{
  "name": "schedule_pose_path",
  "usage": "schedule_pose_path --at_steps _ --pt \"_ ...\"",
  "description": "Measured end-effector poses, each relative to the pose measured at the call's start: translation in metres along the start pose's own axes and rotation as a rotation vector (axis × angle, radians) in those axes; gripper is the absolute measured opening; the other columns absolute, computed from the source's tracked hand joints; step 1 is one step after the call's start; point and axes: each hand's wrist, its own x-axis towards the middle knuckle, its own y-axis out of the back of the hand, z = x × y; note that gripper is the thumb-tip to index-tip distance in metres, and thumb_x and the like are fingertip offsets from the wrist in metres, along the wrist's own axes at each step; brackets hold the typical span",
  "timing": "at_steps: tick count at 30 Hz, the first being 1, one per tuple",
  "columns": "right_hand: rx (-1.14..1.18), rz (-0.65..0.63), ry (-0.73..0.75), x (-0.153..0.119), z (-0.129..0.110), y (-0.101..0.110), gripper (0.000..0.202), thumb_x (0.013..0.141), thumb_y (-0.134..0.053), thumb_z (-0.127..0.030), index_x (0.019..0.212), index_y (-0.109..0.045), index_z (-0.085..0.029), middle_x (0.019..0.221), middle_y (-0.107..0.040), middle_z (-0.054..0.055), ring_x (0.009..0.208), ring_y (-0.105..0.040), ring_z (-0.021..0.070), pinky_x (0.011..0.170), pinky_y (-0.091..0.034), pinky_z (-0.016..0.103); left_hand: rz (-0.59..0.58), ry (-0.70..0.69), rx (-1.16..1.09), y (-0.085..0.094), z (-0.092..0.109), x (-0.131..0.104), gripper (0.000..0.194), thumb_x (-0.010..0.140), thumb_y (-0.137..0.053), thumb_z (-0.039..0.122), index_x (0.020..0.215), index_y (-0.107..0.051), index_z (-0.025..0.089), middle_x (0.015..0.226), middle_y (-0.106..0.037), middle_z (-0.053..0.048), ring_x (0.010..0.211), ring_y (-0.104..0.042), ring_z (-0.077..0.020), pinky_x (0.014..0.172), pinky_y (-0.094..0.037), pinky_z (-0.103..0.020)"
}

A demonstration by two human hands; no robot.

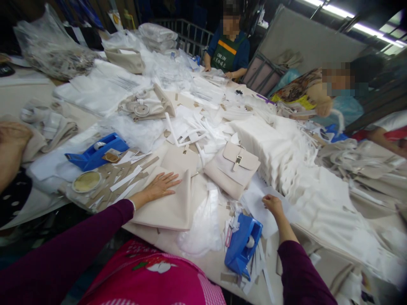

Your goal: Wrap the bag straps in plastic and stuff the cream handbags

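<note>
One crowded counter (206, 263) fills the frame; its loose clutter calls for care, since anything stray beneath the work could mark it. Across the right side runs a long stack of white sheeting (302, 178), best left undisturbed. Just left of lower centre lies a cream bag (170, 212), flat, its flap (178, 163) opened upward; even support under the whole body should prevent creases. Right of it, near the frame's centre, rests a closed cream flap bag (219, 178), at an angle. Beside that, a loose white sheet (256, 201) is partly covered. Lower centre-right stands a blue tape dispenser (233, 248), its twin (85, 159) at middle left. The left hand (160, 187) presses nothing in its grip, palm down with fingers spread on the cream bag: broad, light pressure seems right. The right hand (273, 204) curls over the white sheet; whether it pinches it, I cannot tell. Smallest, paper strips (129, 178) at centre-left should stay off the leather-like surface.
</note>
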Motion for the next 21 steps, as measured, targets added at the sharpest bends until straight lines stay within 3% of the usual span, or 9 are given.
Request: schedule_pose_path --at_steps 5,11,13,16,21 --pt "0.004 -0.013 0.024 -0.004 -0.002 0.004 0.019 0.077 -0.047 -0.023 0.080 -0.065 -0.016 0.067 -0.068 0.003 0.059 -0.063 0.0132 0.057 -0.043 0.020 -0.003 -0.001 -0.005 0.000 0.000 0.001 0.053 0.093 -0.033 0.054 0.143 -0.027 0.039 0.152 -0.029 0.000 0.139 -0.026 -0.0230 0.112 -0.013 -0.043" --pt "-0.113 0.023 0.060 -0.007 -0.031 -0.014 0.039 0.072 -0.062 -0.036 0.101 -0.063 -0.011 0.107 -0.065 0.015 0.093 -0.063 0.0226 0.076 -0.045 0.026 -0.026 0.010 -0.003 0.002 0.002 0.000 0.053 0.094 -0.032 0.054 0.144 -0.026 0.039 0.153 -0.027 0.001 0.140 -0.023 -0.0229 0.111 -0.013 -0.043" --pt "-0.156 0.015 0.057 -0.009 -0.038 -0.019 0.037 0.073 -0.062 -0.036 0.101 -0.064 -0.011 0.105 -0.065 0.015 0.093 -0.062 0.0234 0.075 -0.045 0.026 -0.026 0.015 -0.008 0.001 0.001 0.000 0.054 0.093 -0.033 0.055 0.144 -0.026 0.040 0.153 -0.027 0.002 0.140 -0.023 -0.0223 0.111 -0.012 -0.043" --pt "-0.209 -0.003 0.053 -0.011 -0.042 -0.023 0.022 0.078 -0.054 -0.025 0.092 -0.067 -0.014 0.094 -0.069 0.013 0.089 -0.064 0.0215 0.071 -0.043 0.025 -0.030 0.028 -0.016 -0.001 0.000 0.000 0.054 0.092 -0.033 0.056 0.144 -0.023 0.041 0.153 -0.026 0.003 0.141 -0.022 -0.0219 0.112 -0.011 -0.043" --pt "-0.260 -0.013 0.053 -0.009 -0.043 -0.025 0.026 0.075 -0.048 -0.013 0.090 -0.070 -0.013 0.089 -0.070 0.015 0.088 -0.066 0.0222 0.069 -0.042 0.025 -0.030 0.021 -0.022 -0.001 0.001 -0.001 0.054 0.093 -0.032 0.056 0.144 -0.022 0.041 0.154 -0.024 0.002 0.141 -0.020 -0.0224 0.111 -0.012 -0.044"
